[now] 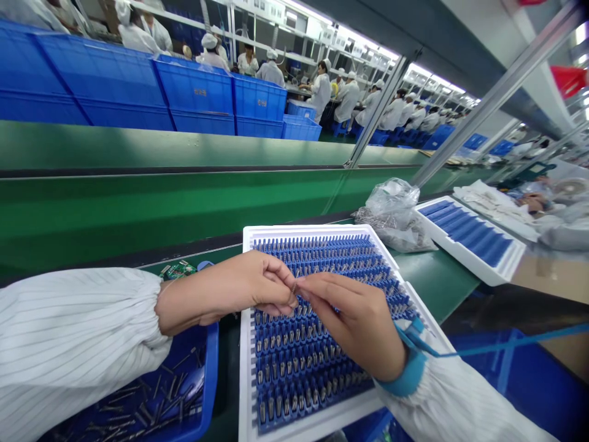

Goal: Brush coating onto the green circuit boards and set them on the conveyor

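Observation:
My left hand (234, 290) and my right hand (352, 325) meet above a white tray (246, 368), their fingertips pinching a tiny thin metal part (293, 291). The tray's blue insert (299, 368) carries dense rows of upright metal pins, and my hands hide its middle. A blue wrist strap (407, 368) circles my right wrist, with its cord (506, 344) running off to the right. Below my left forearm, a blue bin (207, 380) holds loose metal pins. A small green circuit board (178, 270) lies just beyond my left wrist.
A crumpled plastic bag (391, 215) of metal parts and a second white tray (469, 236) with blue strips sit on the green conveyor belt (138, 209). Stacked blue crates (197, 92) stand beyond it. Workers in white sit along the line, and metal posts rise from it.

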Demonstrator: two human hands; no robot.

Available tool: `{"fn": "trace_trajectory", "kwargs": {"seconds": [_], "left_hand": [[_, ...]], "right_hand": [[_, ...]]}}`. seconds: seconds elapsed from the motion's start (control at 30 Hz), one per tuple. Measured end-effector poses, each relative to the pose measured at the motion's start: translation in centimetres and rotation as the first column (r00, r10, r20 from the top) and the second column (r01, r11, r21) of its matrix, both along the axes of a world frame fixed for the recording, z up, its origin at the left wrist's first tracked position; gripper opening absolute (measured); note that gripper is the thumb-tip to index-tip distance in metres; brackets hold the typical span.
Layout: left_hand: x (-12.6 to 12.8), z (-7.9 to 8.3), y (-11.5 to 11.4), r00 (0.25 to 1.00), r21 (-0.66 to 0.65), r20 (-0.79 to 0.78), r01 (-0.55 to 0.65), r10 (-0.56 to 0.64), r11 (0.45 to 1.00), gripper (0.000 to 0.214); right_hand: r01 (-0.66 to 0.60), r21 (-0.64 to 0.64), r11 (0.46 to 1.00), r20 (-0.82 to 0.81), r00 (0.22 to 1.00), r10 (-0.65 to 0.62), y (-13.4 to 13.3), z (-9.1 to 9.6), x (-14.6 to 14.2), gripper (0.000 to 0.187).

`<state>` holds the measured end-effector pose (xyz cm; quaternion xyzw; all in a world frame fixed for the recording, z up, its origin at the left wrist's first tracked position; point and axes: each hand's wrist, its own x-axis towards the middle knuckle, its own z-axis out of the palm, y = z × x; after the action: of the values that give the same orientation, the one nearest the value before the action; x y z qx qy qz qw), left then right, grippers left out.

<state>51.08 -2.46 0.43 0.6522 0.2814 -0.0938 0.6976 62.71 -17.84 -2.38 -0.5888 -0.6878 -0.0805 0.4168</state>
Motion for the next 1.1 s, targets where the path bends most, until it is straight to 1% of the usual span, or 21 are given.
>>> {"fn": "trace_trajectory", "kwargs": {"seconds": [0.1, 0.2, 0.27, 0.3, 0.37, 0.47, 0.6, 0.67, 0.73, 0.8, 0.9, 1.1], "left_hand": [[0.0, 0.0, 0.3, 1.000, 0.049, 0.015, -0.024, 0.024, 0.999, 0.008], [0.1, -0.2, 0.6, 0.999, 0.111, 0.030, -0.039, 0.036, 0.993, 0.013], [0.1, -0.4, 0.6, 0.998, 0.117, 0.034, -0.047, 0.043, 0.992, 0.018], [0.1, -0.4, 0.6, 0.998, 0.108, 0.031, -0.051, 0.048, 0.993, 0.020], [0.3, -0.5, 0.5, 0.998, 0.084, 0.019, -0.059, 0.057, 0.995, 0.019], [0.5, -0.5, 0.4, 0.997, 0.060, 0.015, -0.074, 0.073, 0.995, 0.015], [0.6, -0.8, 0.5, 0.996, 0.047, 0.010, -0.085, 0.084, 0.995, 0.014], [0.6, -1.0, 0.6, 0.996, 0.043, 0.002, -0.093, 0.093, 0.995, 0.015], [0.6, -1.2, 0.7, 0.995, 0.043, -0.006, -0.101, 0.101, 0.994, 0.015], [0.5, -1.3, 0.8, 0.995, 0.045, -0.010, -0.098, 0.098, 0.994, 0.016], [0.5, -1.4, 0.9, 0.995, 0.043, -0.014, -0.095, 0.096, 0.995, 0.016], [0.5, -1.2, 0.8, 0.995, 0.041, -0.013, -0.102, 0.102, 0.994, 0.018]], "right_hand": [[0.073, -0.035, 0.997, 0.009, 0.997, -0.073, -0.5, 0.4, 2.3, 0.019], [0.174, -0.080, 0.981, 0.048, 0.984, -0.170, -0.1, 0.4, 6.0, 0.013], [0.235, -0.156, 0.959, 0.097, 0.970, -0.222, 0.8, 0.0, 8.7, 0.011], [0.265, -0.207, 0.942, 0.124, 0.962, -0.244, 1.4, -0.3, 10.1, 0.012], [0.323, -0.326, 0.889, 0.181, 0.944, -0.277, 2.7, -1.1, 12.3, 0.013], [0.386, -0.484, 0.785, 0.261, 0.920, -0.292, 4.5, -2.5, 14.5, 0.019], [0.438, -0.608, 0.663, 0.334, 0.898, -0.287, 6.1, -4.0, 15.8, 0.020], [0.456, -0.641, 0.617, 0.359, 0.889, -0.285, 6.5, -4.6, 16.2, 0.021], [0.467, -0.665, 0.583, 0.378, 0.884, -0.276, 6.8, -5.0, 16.5, 0.021], [0.470, -0.683, 0.559, 0.392, 0.882, -0.262, 7.1, -5.2, 16.7, 0.022], [0.468, -0.701, 0.538, 0.402, 0.883, -0.243, 7.3, -5.4, 16.8, 0.022], [0.445, -0.721, 0.531, 0.389, 0.894, -0.222, 7.4, -5.8, 16.7, 0.022]]}}
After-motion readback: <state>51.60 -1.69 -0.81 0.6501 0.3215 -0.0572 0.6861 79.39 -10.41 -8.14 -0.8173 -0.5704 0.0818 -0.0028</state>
